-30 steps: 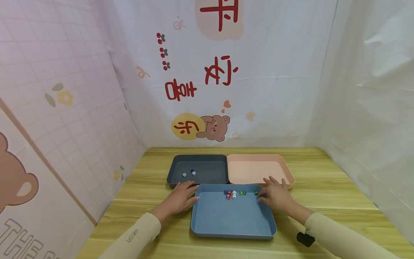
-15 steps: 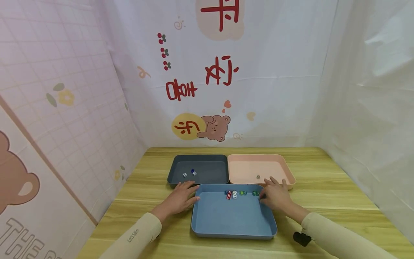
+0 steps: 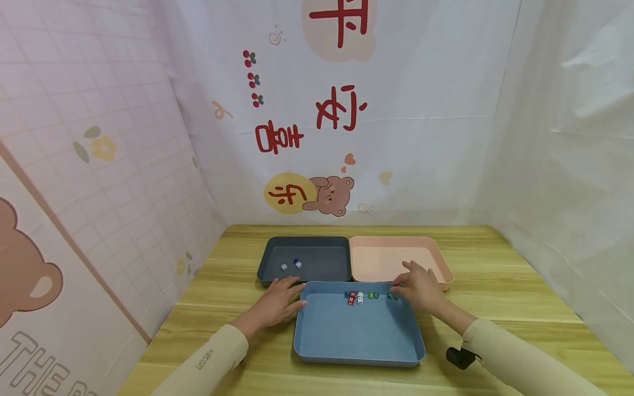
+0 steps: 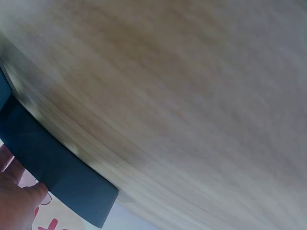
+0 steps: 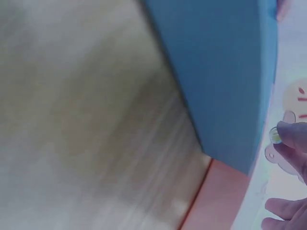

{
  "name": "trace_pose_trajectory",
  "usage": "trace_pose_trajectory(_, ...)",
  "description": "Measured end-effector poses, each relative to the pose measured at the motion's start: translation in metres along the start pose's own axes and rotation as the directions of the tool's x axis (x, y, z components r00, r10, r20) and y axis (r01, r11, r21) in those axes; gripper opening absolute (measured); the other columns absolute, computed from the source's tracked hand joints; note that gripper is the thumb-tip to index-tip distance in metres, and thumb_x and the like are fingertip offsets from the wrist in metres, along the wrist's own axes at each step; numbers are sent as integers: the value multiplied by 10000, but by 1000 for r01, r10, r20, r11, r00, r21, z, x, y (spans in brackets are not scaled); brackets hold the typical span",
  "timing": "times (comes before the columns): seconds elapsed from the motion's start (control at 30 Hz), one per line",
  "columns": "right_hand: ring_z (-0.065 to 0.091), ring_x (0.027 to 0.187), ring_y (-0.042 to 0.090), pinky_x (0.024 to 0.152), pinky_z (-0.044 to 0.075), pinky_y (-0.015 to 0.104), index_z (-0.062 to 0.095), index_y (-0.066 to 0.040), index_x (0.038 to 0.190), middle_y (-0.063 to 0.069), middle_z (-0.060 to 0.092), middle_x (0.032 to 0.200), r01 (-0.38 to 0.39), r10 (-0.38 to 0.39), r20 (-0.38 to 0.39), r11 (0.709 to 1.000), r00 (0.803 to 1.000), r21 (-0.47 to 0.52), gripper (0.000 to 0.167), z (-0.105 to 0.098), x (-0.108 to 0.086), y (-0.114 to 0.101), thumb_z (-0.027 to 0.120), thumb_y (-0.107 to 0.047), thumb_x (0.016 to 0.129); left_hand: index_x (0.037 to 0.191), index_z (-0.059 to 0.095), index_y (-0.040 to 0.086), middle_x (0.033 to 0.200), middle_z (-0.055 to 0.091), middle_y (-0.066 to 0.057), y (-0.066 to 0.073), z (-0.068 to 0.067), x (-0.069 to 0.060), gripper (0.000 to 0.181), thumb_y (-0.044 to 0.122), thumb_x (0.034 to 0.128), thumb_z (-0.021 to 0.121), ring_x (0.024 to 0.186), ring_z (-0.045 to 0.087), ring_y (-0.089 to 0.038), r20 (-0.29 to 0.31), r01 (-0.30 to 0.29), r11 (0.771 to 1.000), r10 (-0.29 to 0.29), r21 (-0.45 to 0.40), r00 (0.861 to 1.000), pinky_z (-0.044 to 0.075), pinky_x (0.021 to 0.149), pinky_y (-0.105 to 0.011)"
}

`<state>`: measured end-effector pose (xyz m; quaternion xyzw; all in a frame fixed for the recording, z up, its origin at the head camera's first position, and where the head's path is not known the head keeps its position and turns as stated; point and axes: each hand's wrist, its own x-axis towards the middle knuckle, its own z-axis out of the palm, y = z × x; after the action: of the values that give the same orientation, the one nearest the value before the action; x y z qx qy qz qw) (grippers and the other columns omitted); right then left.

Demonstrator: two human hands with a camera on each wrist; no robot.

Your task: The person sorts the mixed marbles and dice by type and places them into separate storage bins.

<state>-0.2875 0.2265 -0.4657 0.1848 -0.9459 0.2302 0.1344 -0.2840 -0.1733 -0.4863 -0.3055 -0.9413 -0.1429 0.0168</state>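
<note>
1. Marble (image 5: 275,135), clear with yellow inside: pinched between thumb and forefinger of right hand (image 3: 420,287), near far right corner of blue tray (image 3: 359,333).
2. Left hand (image 3: 278,303): fingers spread, touching blue tray at its far left corner.
3. Blue tray contents, along far wall: red dice (image 3: 351,298), white dice (image 3: 360,298), green marbles (image 3: 372,295).
4. Dark tray (image 3: 324,261), behind at left: three dice (image 3: 298,265), one blue.
5. Pink tray (image 3: 381,258): beside dark tray, on desk (image 3: 495,297).
</note>
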Motion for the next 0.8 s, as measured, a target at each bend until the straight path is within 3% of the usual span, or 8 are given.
trace_pose_trajectory(0.1,377,1326,546,1014,299,719,805,-120,882,340,525,1345,-62,62,8,993,998,105,71,-4,9,8,765,-178,871,1474,486,71,1518,399,-184,0,0,0,580,448,1033,490,1422,326,-388,-4,-2,1000,2,-1,1000,209,1127,-643)
trace_pose_trajectory(0.2,396,1319,531,985,407,639,800,-64,933,294,619,1242,-98,97,14,984,995,145,128,-8,16,21,722,-162,902,1475,485,70,1518,399,-187,-1,0,0,580,445,1033,492,1422,324,-391,-4,-1,1000,1,-5,1000,205,1128,-644)
trace_pose_trajectory(0.3,394,1320,527,974,429,620,782,-11,982,258,665,1168,-143,140,28,972,990,186,175,-11,22,36,698,-153,926,1477,483,76,1520,397,-187,0,0,0,577,443,1033,493,1425,320,-391,-2,1,1000,-1,-6,1000,201,1131,-641)
trace_pose_trajectory(0.53,577,1099,464,882,463,582,744,12,1103,249,633,1220,-292,284,72,941,956,172,293,-14,31,58,642,-228,969,1481,479,84,1523,394,-186,0,0,0,570,437,1034,495,1428,314,-391,0,4,1000,-4,-12,1000,194,1135,-637)
trace_pose_trajectory(0.63,570,1103,470,894,451,588,740,7,1117,235,639,1231,-334,325,81,929,942,158,309,-12,35,64,631,-243,972,1482,478,84,1524,392,-186,0,0,0,573,440,1033,494,1430,312,-389,3,5,1000,-5,-13,1000,189,1137,-635)
trace_pose_trajectory(0.8,586,1089,456,885,474,567,743,15,1103,231,659,1196,-312,303,76,938,950,152,281,-5,40,70,632,-206,968,1482,480,91,1525,392,-181,0,1,1,570,441,1033,494,1431,311,-386,4,13,1000,-13,-11,1000,187,1138,-634)
